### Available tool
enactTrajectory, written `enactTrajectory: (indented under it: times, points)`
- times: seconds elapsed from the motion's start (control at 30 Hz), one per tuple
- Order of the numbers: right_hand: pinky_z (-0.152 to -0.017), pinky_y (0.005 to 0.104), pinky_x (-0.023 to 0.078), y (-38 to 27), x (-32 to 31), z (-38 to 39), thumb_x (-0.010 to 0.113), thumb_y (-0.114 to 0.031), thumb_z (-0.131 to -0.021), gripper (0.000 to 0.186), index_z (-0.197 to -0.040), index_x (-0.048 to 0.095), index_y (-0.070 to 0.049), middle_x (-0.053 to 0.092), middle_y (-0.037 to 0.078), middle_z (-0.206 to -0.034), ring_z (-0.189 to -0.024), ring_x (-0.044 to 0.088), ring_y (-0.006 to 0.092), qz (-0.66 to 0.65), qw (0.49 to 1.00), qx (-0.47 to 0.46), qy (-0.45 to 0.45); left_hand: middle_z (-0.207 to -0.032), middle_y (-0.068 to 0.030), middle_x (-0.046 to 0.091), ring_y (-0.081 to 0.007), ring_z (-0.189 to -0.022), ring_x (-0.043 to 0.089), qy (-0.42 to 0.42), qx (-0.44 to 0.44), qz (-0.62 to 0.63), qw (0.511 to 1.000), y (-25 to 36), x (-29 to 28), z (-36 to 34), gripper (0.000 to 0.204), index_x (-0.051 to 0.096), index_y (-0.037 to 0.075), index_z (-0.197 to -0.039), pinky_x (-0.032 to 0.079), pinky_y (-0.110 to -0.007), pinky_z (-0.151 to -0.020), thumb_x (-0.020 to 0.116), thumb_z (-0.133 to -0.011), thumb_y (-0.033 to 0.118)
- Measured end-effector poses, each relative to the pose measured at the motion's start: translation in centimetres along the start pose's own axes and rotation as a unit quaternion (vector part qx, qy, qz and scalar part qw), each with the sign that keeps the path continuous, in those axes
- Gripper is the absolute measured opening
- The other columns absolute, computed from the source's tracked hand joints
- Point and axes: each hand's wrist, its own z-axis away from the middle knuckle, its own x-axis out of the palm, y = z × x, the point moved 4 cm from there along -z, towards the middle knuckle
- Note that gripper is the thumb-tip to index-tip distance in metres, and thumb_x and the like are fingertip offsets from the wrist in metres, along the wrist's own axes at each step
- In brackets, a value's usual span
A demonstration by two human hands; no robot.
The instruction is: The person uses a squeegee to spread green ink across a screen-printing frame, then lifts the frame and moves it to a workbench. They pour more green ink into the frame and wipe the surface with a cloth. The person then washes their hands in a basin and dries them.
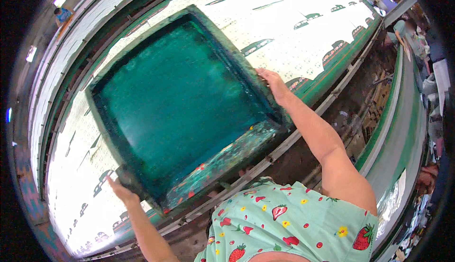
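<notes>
Judging the frame (214, 168) stiff, I favour rims (231, 57) beside fingers (264, 73): right hand (275, 85) pinching one, left hand (125, 194) I cannot tell.

Site type: printing workshop. Indicators: long parallel tables (408, 110), patterned cloth (279, 13) spread lengthwise, a colour-stained screen (177, 91), and another person (399, 27) alongside.

Screen-printing frame: one (180, 91)
Wearer's hands: two, left hand (124, 192) and right hand (275, 82)
Strawberry-print top: one (265, 219)
Long worktops: three, a middle worktop (332, 75), a left worktop (61, 53) and a right worktop (394, 115)
Other people visible: two, one person upper left (63, 15), another person upper right (400, 28)
White printed cloth (265, 22) around the frame: piece count cannot be told
Loose items (407, 245) lower right: too blurred to count
</notes>
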Motion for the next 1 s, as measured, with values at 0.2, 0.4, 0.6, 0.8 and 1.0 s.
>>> enactTrajectory:
  times: [0.2, 0.4, 0.6, 0.8, 1.0]
  points:
    - [-0.107, 0.0341, 0.048, 0.2, -7.1, -1.7, 0.058, -0.050, -0.112, 0.064, -0.146, 0.070, 0.002, 0.073, 0.009, -0.133, -0.118, 0.064, 0.0194, 0.045, 0.998, 0.021, 0.041, -0.142, -0.0160, 0.070, -0.0290, -0.125, 0.067, -0.030, 0.003, 0.029, 0.999, -8.0, 2.8, -1.3, 0.081, 0.060, -0.006, -0.152, 0.051, -0.043, -0.112, 0.049, -0.113, 0.065]
    - [-0.103, 0.0352, 0.047, 1.3, -12.6, -2.7, 0.064, -0.058, -0.107, 0.069, -0.142, 0.073, 0.001, 0.075, 0.010, -0.126, -0.113, 0.065, 0.0203, 0.006, 0.999, 0.014, 0.050, -0.143, -0.0156, 0.069, -0.0279, -0.124, 0.067, 0.004, -0.008, 0.001, 1.000, -7.5, 10.2, 5.5, 0.081, 0.058, -0.007, -0.152, 0.052, -0.042, -0.111, 0.051, -0.113, 0.063]
    - [-0.096, 0.0354, 0.053, -0.7, -13.2, -2.8, 0.061, -0.054, -0.110, 0.067, -0.145, 0.071, 0.002, 0.076, 0.015, -0.125, -0.106, 0.068, 0.0202, -0.026, 0.998, 0.053, 0.026, -0.139, -0.0159, 0.069, -0.0285, -0.121, 0.067, -0.001, 0.016, -0.001, 1.000, -9.9, 10.6, 6.3, 0.077, 0.060, -0.007, -0.149, 0.053, -0.042, -0.107, 0.051, -0.114, 0.061]
    - [-0.109, 0.0376, 0.052, -0.2, -15.2, -3.9, 0.054, -0.050, -0.114, 0.069, -0.151, 0.063, 0.007, 0.072, 0.017, -0.139, -0.121, 0.069, 0.0235, -0.010, 1.000, 0.008, -0.027, -0.129, -0.0137, 0.072, -0.0252, -0.110, 0.070, -0.057, 0.017, -0.013, 0.998, -11.0, 11.1, 6.0, 0.067, 0.064, -0.006, -0.141, 0.056, -0.040, -0.097, 0.054, -0.115, 0.055]
    - [-0.110, 0.0454, 0.054, -5.1, -6.4, 2.7, 0.080, -0.020, -0.097, 0.044, -0.138, 0.075, -0.005, 0.076, 0.021, -0.131, -0.121, 0.072, 0.0368, 0.539, 0.765, -0.348, 0.054, -0.109, -0.0113, 0.077, -0.0218, -0.092, 0.071, 0.001, 0.033, -0.087, 0.996, -12.7, 9.1, 4.7, 0.061, 0.076, -0.006, -0.118, 0.057, -0.039, -0.088, 0.056, -0.115, 0.053]
